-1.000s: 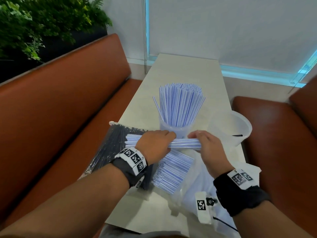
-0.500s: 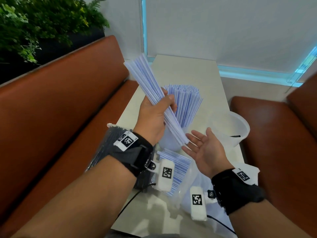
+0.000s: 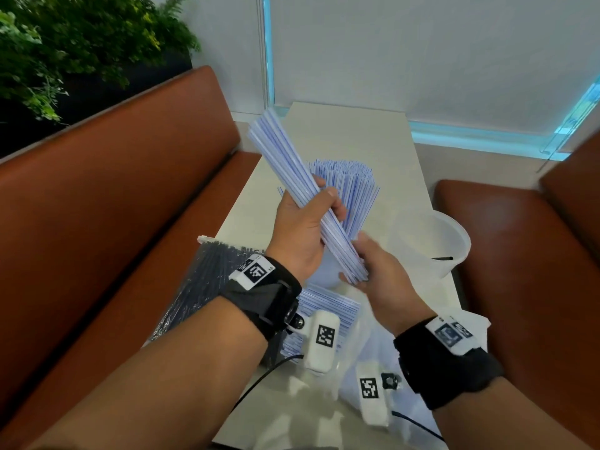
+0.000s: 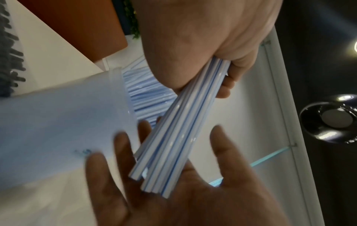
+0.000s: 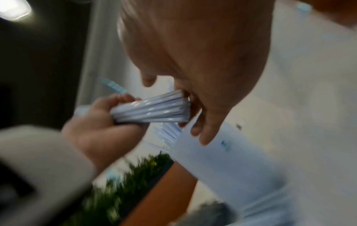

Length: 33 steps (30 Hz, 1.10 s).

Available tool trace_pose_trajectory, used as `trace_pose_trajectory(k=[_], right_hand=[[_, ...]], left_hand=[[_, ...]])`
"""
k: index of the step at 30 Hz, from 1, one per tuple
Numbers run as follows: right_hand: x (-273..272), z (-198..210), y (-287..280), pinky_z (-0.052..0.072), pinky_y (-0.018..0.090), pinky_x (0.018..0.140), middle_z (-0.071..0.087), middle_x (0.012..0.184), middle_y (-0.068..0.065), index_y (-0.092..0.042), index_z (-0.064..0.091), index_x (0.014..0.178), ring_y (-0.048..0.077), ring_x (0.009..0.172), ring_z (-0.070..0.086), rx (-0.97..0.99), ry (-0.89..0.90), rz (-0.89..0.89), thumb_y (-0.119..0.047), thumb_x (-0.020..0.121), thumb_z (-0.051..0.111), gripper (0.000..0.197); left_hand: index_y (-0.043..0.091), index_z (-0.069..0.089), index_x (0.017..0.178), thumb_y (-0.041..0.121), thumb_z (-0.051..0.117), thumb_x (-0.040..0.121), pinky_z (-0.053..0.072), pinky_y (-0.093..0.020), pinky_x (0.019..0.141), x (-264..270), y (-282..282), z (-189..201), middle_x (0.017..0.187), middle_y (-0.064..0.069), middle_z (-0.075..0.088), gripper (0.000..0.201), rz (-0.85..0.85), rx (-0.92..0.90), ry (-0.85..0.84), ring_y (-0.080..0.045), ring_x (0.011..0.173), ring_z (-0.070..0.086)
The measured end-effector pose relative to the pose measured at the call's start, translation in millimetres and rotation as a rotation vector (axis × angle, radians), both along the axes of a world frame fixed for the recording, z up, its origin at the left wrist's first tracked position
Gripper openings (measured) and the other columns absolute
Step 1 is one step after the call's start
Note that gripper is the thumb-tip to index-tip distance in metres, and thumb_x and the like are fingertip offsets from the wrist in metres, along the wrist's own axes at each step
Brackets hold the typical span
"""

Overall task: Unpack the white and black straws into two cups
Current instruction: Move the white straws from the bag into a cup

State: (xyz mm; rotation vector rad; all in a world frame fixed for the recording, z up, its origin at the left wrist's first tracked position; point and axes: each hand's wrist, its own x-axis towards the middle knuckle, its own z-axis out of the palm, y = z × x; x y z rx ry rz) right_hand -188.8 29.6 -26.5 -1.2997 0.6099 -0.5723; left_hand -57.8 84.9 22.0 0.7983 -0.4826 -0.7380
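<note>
My left hand (image 3: 305, 222) grips a bundle of white, blue-striped straws (image 3: 292, 177) around its middle, tilted with the top leaning left. My right hand (image 3: 373, 274) is open, its palm against the bundle's lower ends (image 4: 154, 185). The left wrist view shows the right hand's fingers (image 4: 123, 152) spread under the straw tips. Just behind the bundle stands a translucent cup (image 3: 324, 274) full of white straws (image 3: 354, 193). A second cup (image 3: 454, 241) at the right holds one black straw (image 3: 441, 258). A clear bag of black straws (image 3: 207, 280) lies at the left.
An open clear bag with more white straws (image 3: 331, 306) lies on the pale table (image 3: 357, 134) under my wrists. Brown bench seats (image 3: 113, 206) flank the table on both sides. A green plant (image 3: 65, 43) stands behind the left bench.
The bundle went from lying level in both hands to tilted upright in the left hand alone. The right hand let go, opened, then moved up against the bundle's lower ends.
</note>
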Motion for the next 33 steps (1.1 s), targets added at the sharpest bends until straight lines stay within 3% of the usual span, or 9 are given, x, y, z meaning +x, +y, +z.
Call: trace_pose_trajectory(k=[3,6,9,15,17,20,24,29,33], right_hand=[[0,-2,0,0.051,0.014,0.073,0.071,0.096,-0.011,-0.037,0.065,0.106,0.002,0.085,0.067,-0.497,0.228,0.129,-0.033,0.083,0.075,0.025],[8,-5,3,0.050,0.036,0.063,0.065,0.078,0.003,-0.025,0.058,0.088,0.012,0.062,0.057,-0.611,0.370,0.076,-0.035,0.088,0.069,0.015],[9,-12,-1,0.040,0.025,0.050,0.053,0.063,-0.003,-0.027,0.047,0.078,0.007,0.049,0.045,-0.724,0.485,0.030,-0.039,0.093,0.061,0.024],[13,-11,-10,0.041,0.020,0.061,0.047,0.095,-0.016,-0.041,0.050,0.100,0.001,0.075,0.054,-0.918,0.499,0.002,-0.042,0.083,0.075,0.030],[13,-14,-18,0.046,0.025,0.068,0.043,0.114,-0.016,-0.034,0.053,0.128,0.008,0.084,0.060,-0.985,0.528,-0.042,-0.039,0.086,0.073,0.047],[20,-17,-26,0.046,0.029,0.071,0.043,0.129,-0.010,-0.026,0.056,0.134,0.017,0.091,0.063,-1.069,0.625,0.029,-0.038,0.095,0.064,0.042],[30,-20,-34,0.039,0.031,0.070,0.050,0.111,-0.003,-0.016,0.060,0.113,0.023,0.094,0.060,-1.072,0.638,0.151,-0.035,0.102,0.052,0.023],[31,-25,-40,0.038,0.032,0.067,0.047,0.102,-0.004,-0.015,0.057,0.106,0.020,0.083,0.054,-1.116,0.616,0.183,-0.036,0.104,0.047,0.023],[31,-26,-41,0.038,0.033,0.065,0.048,0.101,-0.003,-0.014,0.057,0.105,0.020,0.082,0.054,-1.125,0.602,0.189,-0.038,0.105,0.046,0.027]], left_hand=[[0.017,0.056,0.091,0.004,0.066,0.086,0.053,-0.035,0.066,-1,4,0,0.069,-0.007,0.057,0.017,-0.004,0.036,-0.011,-0.023,0.064,0.058],[0.015,0.058,0.093,0.005,0.068,0.083,0.054,-0.038,0.070,0,10,4,0.070,-0.008,0.059,0.017,-0.034,0.058,-0.046,-0.025,0.065,0.061],[0.014,0.054,0.103,0.001,0.065,0.087,0.054,-0.039,0.070,19,15,21,0.073,-0.009,0.058,0.023,-0.014,0.010,-0.042,-0.026,0.067,0.060],[0.013,0.052,0.084,-0.002,0.057,0.089,0.051,-0.036,0.062,43,17,66,0.065,-0.003,0.054,0.016,0.183,-0.049,-0.235,-0.021,0.057,0.055],[0.014,0.052,0.083,0.001,0.059,0.087,0.049,-0.037,0.063,60,12,79,0.066,-0.001,0.054,0.016,0.293,-0.099,-0.218,-0.021,0.059,0.054],[0.014,0.054,0.082,0.002,0.062,0.086,0.050,-0.034,0.064,60,1,75,0.066,0.000,0.056,0.015,0.350,-0.041,-0.317,-0.020,0.060,0.056],[0.017,0.059,0.079,0.014,0.067,0.086,0.054,-0.039,0.069,58,-6,45,0.071,-0.002,0.062,0.011,0.390,0.245,-0.547,-0.017,0.067,0.061],[0.013,0.061,0.081,0.018,0.067,0.081,0.048,-0.020,0.055,80,-13,38,0.066,0.008,0.061,0.008,0.512,0.265,-0.575,-0.007,0.059,0.057],[0.010,0.060,0.080,0.028,0.067,0.081,0.056,-0.043,0.067,80,-24,24,0.074,-0.002,0.064,0.019,0.387,0.455,-0.723,-0.021,0.068,0.062]])
